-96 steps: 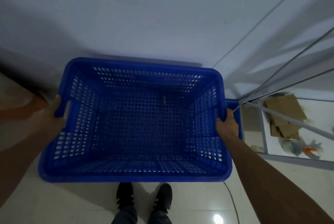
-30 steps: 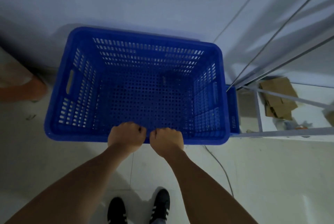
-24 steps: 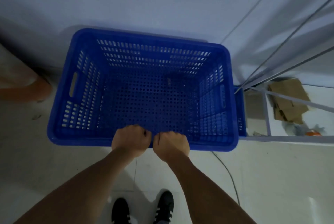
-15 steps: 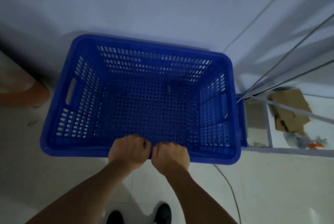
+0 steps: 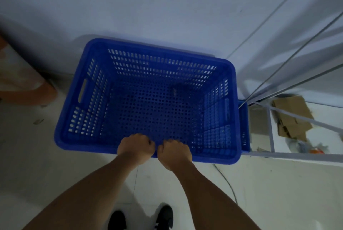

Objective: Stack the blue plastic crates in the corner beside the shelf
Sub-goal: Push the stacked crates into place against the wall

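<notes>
A large blue perforated plastic crate (image 5: 92, 100) stands against the grey wall, empty, with its open top toward me. My left hand (image 5: 136, 148) and my right hand (image 5: 175, 153) sit side by side on the middle of its near rim, both with fingers curled over the edge. A strip of another blue crate (image 5: 244, 127) shows past its right side, mostly hidden beneath it. Just right of the crates stands the white metal shelf (image 5: 271, 133).
Flattened cardboard (image 5: 291, 116) and small litter lie on the shelf's bottom level. An orange object (image 5: 27, 88) sits on the floor at the left by the wall. A thin cable (image 5: 227, 179) runs over the pale tiles. My black shoes (image 5: 163, 216) are below.
Three seconds ago I held the crate by its two short sides; both hands now grip the near rim. Over the last second the crate has stayed nearly still against the wall.
</notes>
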Action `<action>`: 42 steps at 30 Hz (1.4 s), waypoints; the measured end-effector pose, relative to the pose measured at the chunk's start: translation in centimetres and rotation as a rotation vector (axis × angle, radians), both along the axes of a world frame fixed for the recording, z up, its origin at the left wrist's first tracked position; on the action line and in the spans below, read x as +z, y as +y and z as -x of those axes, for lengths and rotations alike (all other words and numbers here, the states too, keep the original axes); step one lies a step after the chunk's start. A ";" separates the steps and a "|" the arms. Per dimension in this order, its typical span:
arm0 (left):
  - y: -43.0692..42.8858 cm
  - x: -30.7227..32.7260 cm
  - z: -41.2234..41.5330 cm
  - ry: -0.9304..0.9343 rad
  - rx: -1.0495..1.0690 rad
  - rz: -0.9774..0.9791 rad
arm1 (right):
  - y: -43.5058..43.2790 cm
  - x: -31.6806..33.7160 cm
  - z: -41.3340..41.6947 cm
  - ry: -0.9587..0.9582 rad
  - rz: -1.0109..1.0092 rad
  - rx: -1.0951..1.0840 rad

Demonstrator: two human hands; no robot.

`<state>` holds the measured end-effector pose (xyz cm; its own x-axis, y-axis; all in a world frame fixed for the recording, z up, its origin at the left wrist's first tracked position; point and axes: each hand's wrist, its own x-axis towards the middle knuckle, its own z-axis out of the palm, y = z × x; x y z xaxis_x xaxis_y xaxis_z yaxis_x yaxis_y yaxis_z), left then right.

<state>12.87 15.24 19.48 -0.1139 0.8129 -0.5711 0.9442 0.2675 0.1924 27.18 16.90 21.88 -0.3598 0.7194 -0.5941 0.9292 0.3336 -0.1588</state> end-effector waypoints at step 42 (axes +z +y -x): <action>-4.4 40.4 8.2 0.016 -0.060 -0.554 | -3.0 39.2 4.7 0.156 -0.522 -0.106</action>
<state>4.64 10.85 59.85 -0.0631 0.9965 -0.0554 0.9585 0.0760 0.2748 22.47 13.91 61.04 -0.3241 0.9413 -0.0946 0.9409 0.3103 -0.1356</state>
